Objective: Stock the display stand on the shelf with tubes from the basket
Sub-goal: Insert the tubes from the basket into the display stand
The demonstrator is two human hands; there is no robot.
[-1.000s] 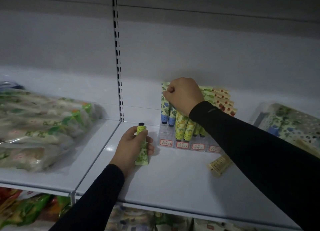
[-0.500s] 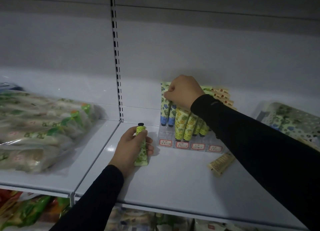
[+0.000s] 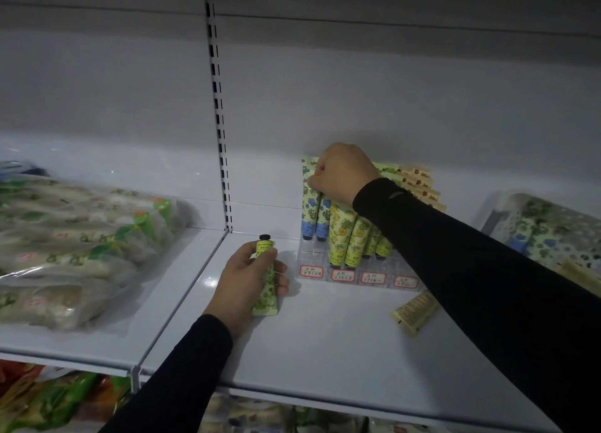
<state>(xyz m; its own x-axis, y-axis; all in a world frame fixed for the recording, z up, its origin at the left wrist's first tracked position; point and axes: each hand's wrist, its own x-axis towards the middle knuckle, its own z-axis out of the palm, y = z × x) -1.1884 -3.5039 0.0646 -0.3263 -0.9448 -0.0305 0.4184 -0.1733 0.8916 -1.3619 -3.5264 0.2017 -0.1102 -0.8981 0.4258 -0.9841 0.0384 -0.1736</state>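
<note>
Where the right hand (image 3: 341,172) and its black sleeve (image 3: 471,263) cross the stand (image 3: 357,275), they hide the upper ends of the middle tubes and most of the right-hand rows. The right fingers are curled into a fist at the top of the blue tubes (image 3: 313,213); whether they pinch a tube end cannot be told, because the fingertips face away from the camera. Beyond the knuckles, only the crimped ends of the red-patterned tubes (image 3: 419,182) show. The writing on the four red-framed labels (image 3: 343,275) along the stand's front edge is too small to read. At the right edge, a patterned pack (image 3: 553,231) is cut off. Below the sleeve, a tan tube (image 3: 414,310) lies flat on the shelf (image 3: 325,351), partly covered by the forearm. The basket is out of view.

The left hand (image 3: 247,280) grips a green tube (image 3: 266,276), fingers and thumb wrapped around its body. This tube is pale green with a leaf print and a yellow-green band near a black cap (image 3: 264,237); the cap projects beyond the fingertips and the flat crimped end projects at the heel of the hand. It is held low over the shelf, just left of the stand, apart from it.

In the stand, the tubes stand cap-down and lean back: the blue ones directly under the right fingers, the yellow tubes (image 3: 348,234) in front of them.

Bagged goods (image 3: 81,237) lie on the adjoining shelf, left of the left hand.
</note>
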